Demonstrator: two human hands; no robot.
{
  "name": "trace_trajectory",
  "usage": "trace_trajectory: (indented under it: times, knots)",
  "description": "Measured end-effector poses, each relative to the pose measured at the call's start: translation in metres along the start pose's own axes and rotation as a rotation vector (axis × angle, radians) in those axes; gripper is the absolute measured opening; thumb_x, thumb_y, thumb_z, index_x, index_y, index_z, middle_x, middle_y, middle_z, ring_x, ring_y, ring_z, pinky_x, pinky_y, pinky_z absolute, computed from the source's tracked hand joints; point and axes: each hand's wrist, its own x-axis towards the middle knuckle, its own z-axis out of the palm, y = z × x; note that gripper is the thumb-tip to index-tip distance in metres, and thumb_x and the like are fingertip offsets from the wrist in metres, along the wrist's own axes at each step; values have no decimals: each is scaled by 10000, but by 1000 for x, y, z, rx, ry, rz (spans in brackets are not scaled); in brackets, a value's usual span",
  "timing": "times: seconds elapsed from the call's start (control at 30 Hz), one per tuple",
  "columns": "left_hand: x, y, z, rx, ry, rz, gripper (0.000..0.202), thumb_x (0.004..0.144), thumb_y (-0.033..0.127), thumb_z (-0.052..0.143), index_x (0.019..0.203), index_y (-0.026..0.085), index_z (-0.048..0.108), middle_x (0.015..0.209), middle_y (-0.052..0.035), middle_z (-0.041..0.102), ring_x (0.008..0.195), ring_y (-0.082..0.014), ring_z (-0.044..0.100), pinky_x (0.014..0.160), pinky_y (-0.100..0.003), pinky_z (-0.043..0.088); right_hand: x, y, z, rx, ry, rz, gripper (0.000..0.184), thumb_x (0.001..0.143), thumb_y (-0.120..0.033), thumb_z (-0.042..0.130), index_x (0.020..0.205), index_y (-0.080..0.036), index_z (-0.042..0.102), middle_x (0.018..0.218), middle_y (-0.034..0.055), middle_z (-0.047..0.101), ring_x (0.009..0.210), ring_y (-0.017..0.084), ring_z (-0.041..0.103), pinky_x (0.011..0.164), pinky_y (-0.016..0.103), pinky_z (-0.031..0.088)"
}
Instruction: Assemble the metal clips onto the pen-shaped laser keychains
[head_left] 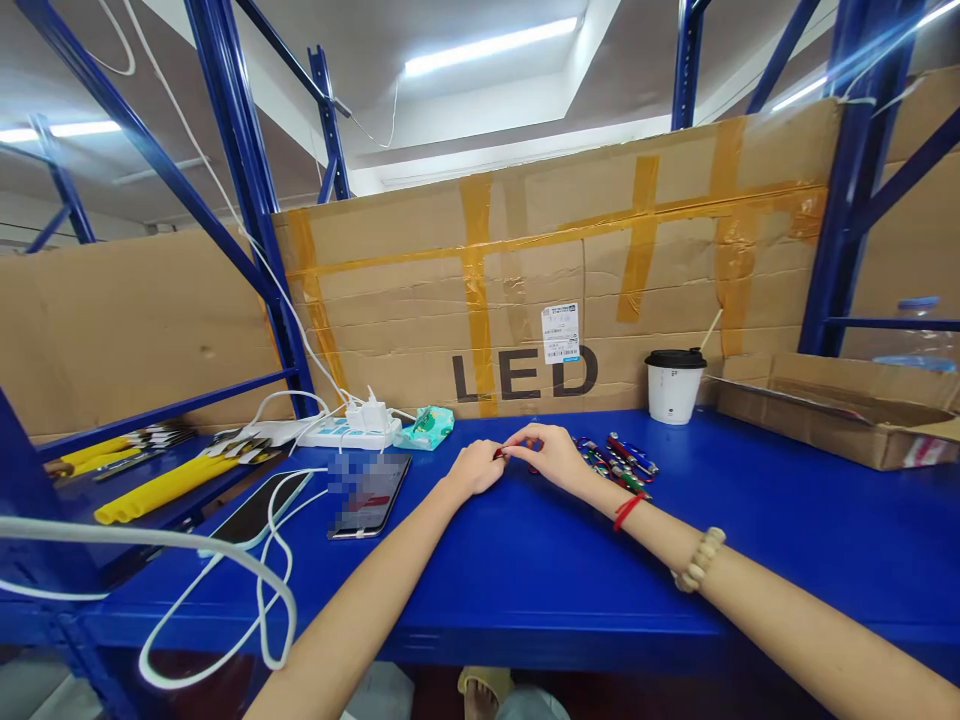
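Both hands meet over the blue table [570,580], left hand [475,468] and right hand [551,455] pinching a small red item [499,454] between fingertips (too tiny to identify), apparently for fine work, just beside the pile of colourful carabiner keychains [619,463].

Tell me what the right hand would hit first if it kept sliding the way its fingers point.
The right hand points leftward, fingertips already meeting the left hand over a small red item. Going straight on, it would likely press into that item and the left hand's fingers first.
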Motion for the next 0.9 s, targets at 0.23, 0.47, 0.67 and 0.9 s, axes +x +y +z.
trace_trajectory:
  times: [0.23,0.47,0.67,0.9]
  knots:
    - [2,2,6,-35,30,-38,339,831,313,388,686,151,648,757,-101,682,740,-217,634,588,-261,390,0,4,-1,126,-65,108,208,702,-339,627,743,-158,719,735,46,705,652,155,612,568,251,469]
    - [3,9,9,-13,40,-116,372,829,336,371,661,154,649,762,-122,682,758,-247,639,602,-285,407,2,8,-5,177,-132,191,272,677,-401,657,734,-140,712,661,51,687,519,123,566,452,222,416]
    - [-1,19,10,6,45,-171,334,819,290,379,751,164,680,869,-129,691,851,-255,636,670,-296,440,5,13,-11,85,-160,53,268,699,-419,648,655,-156,678,609,33,667,484,120,565,476,231,426]
    - [-5,25,9,9,59,-168,337,823,243,354,784,167,681,924,-134,687,906,-279,631,707,-315,443,3,3,-11,-73,-123,-33,315,736,-441,609,573,-173,580,540,7,594,495,111,514,493,231,374]
